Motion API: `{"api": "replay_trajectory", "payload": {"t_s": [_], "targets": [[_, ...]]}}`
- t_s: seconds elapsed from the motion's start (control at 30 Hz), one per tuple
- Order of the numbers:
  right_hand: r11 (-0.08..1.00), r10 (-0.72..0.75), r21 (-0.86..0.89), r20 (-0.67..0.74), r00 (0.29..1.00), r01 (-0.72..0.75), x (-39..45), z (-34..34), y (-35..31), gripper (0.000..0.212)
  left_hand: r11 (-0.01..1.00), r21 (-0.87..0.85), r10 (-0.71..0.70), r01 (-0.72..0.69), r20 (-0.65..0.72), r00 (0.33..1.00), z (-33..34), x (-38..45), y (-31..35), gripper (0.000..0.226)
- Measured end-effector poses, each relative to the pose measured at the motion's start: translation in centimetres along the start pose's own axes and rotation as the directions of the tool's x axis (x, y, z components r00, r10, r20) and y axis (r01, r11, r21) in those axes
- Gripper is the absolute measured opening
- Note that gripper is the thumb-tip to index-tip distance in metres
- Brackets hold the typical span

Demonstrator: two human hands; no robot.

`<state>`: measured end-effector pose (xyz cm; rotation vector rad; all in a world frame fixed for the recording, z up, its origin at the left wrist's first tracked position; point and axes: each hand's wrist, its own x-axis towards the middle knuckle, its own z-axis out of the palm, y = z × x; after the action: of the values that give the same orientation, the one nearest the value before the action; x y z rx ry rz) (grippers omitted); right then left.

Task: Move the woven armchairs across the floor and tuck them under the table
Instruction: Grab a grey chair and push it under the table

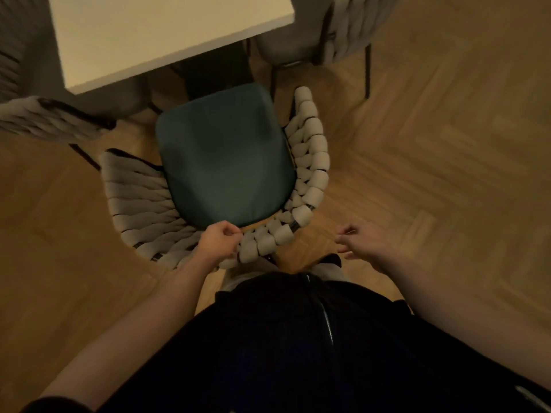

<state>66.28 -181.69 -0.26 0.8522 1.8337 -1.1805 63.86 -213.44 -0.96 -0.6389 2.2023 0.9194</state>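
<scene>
A woven armchair [310, 162] with a dark green seat cushion stands right in front of me, its front edge near the corner of the white table [155, 34]. My left hand [219, 241] grips the top of the chair's woven backrest, fingers curled over it. My right hand [357, 242] hovers beside the backrest on the right, apart from it, fingers loosely curled and holding nothing.
A second woven armchair [346, 28] stands at the table's right side, and a third [38, 120] at the left. Herringbone wooden floor [447, 144] spreads to the right and left. My dark-clothed body fills the bottom of the view.
</scene>
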Motion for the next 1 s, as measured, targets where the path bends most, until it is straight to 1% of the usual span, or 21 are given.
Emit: {"api": "replay_trajectory", "payload": {"t_s": [0.07,0.17,0.2,0.3,0.4,0.47,0.6,0.73,1.0], "targets": [[1.000,-0.003,0.013,-0.027,1.000,0.004,-0.2,-1.8,2.1,0.004,0.994,0.090,0.045,-0.055,0.116,0.992,2.1,0.3,2.3,0.003],[1.000,0.018,-0.020,-0.038,0.999,-0.018,-0.7,-4.4,5.1,0.005,0.955,0.240,0.126,-0.176,0.210,0.970,5.4,0.4,6.0,0.004],[0.999,0.018,-0.028,-0.043,0.999,-0.019,-0.8,-5.2,6.1,0.004,0.942,0.266,0.142,-0.203,0.229,0.963,6.6,0.4,7.2,0.004],[0.999,0.034,0.007,-0.071,0.997,-0.034,-1.0,-7.7,8.2,0.007,0.922,0.286,0.176,-0.262,0.293,0.940,9.7,0.5,10.5,0.006],[0.997,0.068,0.047,-0.117,0.991,-0.063,-1.3,-10.3,9.7,0.003,0.853,0.363,0.236,-0.375,0.372,0.897,12.1,0.9,13.7,0.006],[0.995,0.080,0.068,-0.150,0.985,-0.071,-1.2,-12.1,10.3,0.011,0.827,0.384,0.248,-0.412,0.410,0.878,13.4,1.3,16.0,0.008],[0.990,0.104,0.115,-0.180,0.978,-0.084,-0.4,-15.8,10.6,0.015,0.834,0.372,0.221,-0.407,0.451,0.865,16.0,3.0,20.4,0.005],[0.990,0.118,0.093,-0.180,0.977,-0.102,1.7,-20.3,9.6,0.018,0.828,0.384,0.204,-0.408,0.471,0.858,17.9,5.6,25.2,0.007],[0.994,0.109,0.018,-0.194,0.975,-0.107,7.7,-31.0,2.8,0.016,0.841,0.381,0.160,-0.385,0.503,0.849,19.7,13.0,36.8,0.004]]}}
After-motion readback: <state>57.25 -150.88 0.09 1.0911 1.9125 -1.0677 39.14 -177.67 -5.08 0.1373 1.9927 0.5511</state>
